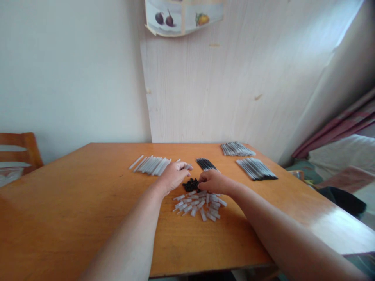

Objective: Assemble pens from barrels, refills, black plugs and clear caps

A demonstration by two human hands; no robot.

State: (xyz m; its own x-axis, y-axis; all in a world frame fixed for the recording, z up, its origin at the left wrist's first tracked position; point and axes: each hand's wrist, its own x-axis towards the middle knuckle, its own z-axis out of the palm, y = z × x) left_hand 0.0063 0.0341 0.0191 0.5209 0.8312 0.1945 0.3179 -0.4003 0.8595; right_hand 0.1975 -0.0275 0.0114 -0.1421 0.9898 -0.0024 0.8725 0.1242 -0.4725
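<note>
My left hand (172, 175) is closed around a whitish translucent tube, like a pen barrel (186, 167), whose ends poke out past the fingers. My right hand (215, 182) has its fingers pinched at the right edge of a heap of small black plastic pieces (191, 184); one seems to be at its fingertips, though it is mostly hidden. Just in front of the heap lie many short clear plastic pieces with thin tips (193, 203), spread loosely. Behind the right hand is a row of slim black sticks (205, 163), partly covered by the hand.
A row of whitish tubes (152, 165) lies left of my left hand. Two bundles of grey, dark-ended sticks, a nearer one (256, 169) and a farther one (236, 149), lie at the right of the wooden table (73, 210). A wooden chair (17, 148) stands at the left.
</note>
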